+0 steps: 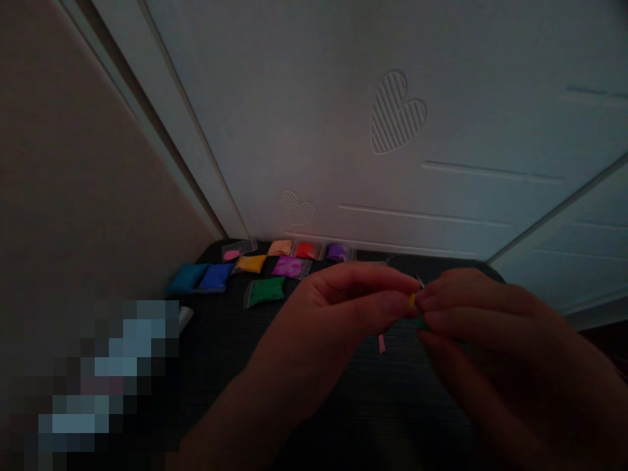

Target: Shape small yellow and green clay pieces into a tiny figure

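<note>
Small yellow piece (412,302) at the meeting fingertips, right of the green packet (265,291).
The left hand (311,330) pinches it between thumb and forefinger; the right hand (495,320) is bunched against it, its exact hold unclear. On the dark tabletop (210,347), a blue packet (214,277) lies left of the green packet, an orange-yellow packet (251,263) behind it.
</note>
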`<state>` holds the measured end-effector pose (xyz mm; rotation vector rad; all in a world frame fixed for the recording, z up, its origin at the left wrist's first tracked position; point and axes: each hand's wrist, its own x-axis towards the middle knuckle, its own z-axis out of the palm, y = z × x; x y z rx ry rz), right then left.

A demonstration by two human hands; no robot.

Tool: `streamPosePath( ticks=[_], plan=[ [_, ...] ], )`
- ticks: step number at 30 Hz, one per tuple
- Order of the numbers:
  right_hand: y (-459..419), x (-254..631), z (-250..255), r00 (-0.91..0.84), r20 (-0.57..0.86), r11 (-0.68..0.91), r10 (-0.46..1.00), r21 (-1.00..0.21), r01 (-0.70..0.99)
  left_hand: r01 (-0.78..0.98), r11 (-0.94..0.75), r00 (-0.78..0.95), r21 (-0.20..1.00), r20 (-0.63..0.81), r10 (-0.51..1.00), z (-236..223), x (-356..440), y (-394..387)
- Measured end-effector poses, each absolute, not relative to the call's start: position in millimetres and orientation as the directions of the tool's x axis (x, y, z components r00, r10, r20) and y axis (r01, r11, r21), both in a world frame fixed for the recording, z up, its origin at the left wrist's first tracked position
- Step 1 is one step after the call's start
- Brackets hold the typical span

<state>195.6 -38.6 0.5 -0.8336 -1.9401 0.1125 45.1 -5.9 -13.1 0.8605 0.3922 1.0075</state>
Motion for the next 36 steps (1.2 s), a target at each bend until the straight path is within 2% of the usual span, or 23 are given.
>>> streamPosePath(
  ticks=[7,13,27,32,36],
  plan=[
    [-41.6,196.4,-4.7,-0.228,0.737,0.691,0.636,-0.412,0.594,-0.534,0.208,0.473,0.82,0.085,0.877,-15.9,44.6,-8.9],
    [-41.7,196.4,-2.8,-0.234,0.748,0.708,0.621,-0.406,0.578,-0.48,0.142,0.429,0.866,0.09,0.899,-16.9,44.3,-10.9],
    [-41.4,195.2,-2.6,-0.209,0.753,0.703,0.624,-0.423,0.572,-0.483,0.022,0.373,0.875,0.183,0.91,-9.0,45.9,-15.9],
    [-41.8,194.7,-3.9,-0.185,0.744,0.688,0.642,-0.452,0.568,-0.398,-0.014,0.386,0.917,0.181,0.905,-3.5,43.5,-16.2],
    [-41.9,194.7,-4.0,-0.185,0.752,0.689,0.632,-0.437,0.579,-0.44,-0.082,0.309,0.894,0.237,0.921,-8.2,47.1,-17.7]
  ],
)
